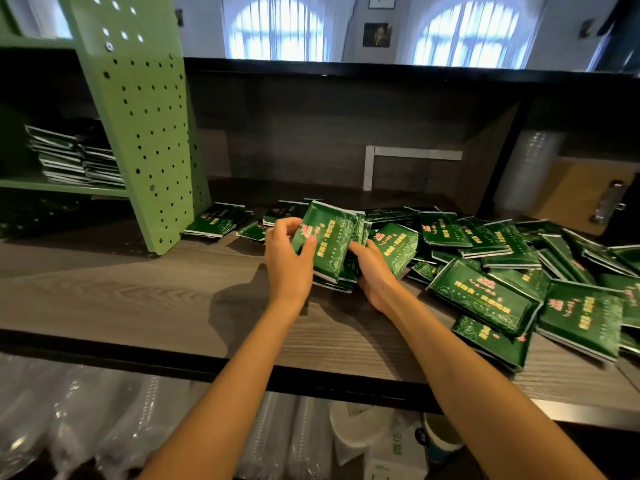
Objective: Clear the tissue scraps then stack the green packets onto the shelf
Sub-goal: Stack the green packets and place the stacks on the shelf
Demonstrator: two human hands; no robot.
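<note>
We record, at far left, a stack of packets (74, 157) lying on a tier of the green shelf (142, 133), and a short stack of green packets (217, 220) on the worktop (121, 292) just right of the shelf's perforated side panel. Further right of the shelf, the left hand (287, 261) curls its fingers round the left edge of an upright bundle of green packets (330, 240), while the right hand (375, 271) grips the bundle's lower right edge; whether the bundle touches the worktop cannot be told. Farthest right of the shelf, a loose heap of green packets (485, 296) lies spread over the worktop.
</note>
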